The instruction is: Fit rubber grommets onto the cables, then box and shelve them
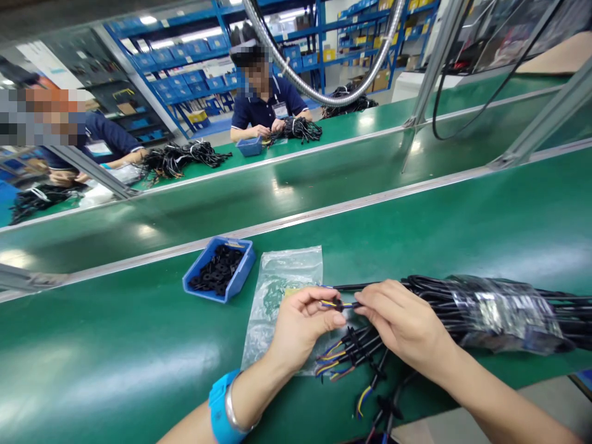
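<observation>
Between my two hands is the end of a black cable (350, 305), its yellow and blue wires bared. My left hand (308, 317) pinches a small black piece around the wires, apparently a grommet (339, 304). Just to the right, my right hand (400, 314) grips the cable's black sheath. Below them fan out several cable ends (345, 357) with coloured wires and black pieces on them. A clear plastic bag (266, 327) lies flat under and beside my left hand. The cable bundle (435, 296), wrapped in clear film (504, 314), stretches off to the right.
A blue bin (243, 274) of small black parts stands left of the bag on the green bench (139, 364). Across the conveyor channel (259, 191), two people in dark shirts handle cables. Metal posts (432, 68) and a hanging flexible conduit (324, 98) frame the far side.
</observation>
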A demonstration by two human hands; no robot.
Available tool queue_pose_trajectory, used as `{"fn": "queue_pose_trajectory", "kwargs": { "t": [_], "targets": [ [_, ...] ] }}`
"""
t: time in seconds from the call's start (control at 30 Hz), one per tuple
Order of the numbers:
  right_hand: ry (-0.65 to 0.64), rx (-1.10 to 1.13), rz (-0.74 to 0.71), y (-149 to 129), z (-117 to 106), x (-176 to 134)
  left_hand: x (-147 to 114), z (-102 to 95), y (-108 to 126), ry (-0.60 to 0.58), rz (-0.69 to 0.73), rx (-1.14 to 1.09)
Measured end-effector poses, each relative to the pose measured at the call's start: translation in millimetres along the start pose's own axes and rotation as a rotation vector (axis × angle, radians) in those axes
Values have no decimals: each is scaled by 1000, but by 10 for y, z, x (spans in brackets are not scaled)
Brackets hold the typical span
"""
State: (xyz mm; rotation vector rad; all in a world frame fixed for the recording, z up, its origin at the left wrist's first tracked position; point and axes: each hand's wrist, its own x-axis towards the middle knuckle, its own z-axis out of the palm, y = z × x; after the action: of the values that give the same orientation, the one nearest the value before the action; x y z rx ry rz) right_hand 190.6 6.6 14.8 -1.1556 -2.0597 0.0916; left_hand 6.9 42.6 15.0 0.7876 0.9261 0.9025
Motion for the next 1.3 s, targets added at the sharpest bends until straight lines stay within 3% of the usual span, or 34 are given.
{"fn": "queue_pose_trajectory", "kwargs": {
  "t": [0.2, 0.4, 0.57, 0.83, 1.13, 1.3],
  "targets": [
    [68, -106, -49, -18, -8, 23, 133, 137, -113, -12, 119, 9],
    [-77, -458, 18, 17, -121, 30, 146, 139, -152, 12, -46, -124],
    [-129, -347, -2, 76, -172, -3, 118, 186, -189, -30, -76, -138],
    [-257, 13, 88, 5, -311, -34, 43, 267, -255, -122, 235, 61],
    [-275, 21, 64, 7, -272, -44, -14, 325, -309, -101, 380, 168],
    [-310, -74, 40, -6, -229, -23, 25, 307, -316, -54, 328, 186]
  ]
}}
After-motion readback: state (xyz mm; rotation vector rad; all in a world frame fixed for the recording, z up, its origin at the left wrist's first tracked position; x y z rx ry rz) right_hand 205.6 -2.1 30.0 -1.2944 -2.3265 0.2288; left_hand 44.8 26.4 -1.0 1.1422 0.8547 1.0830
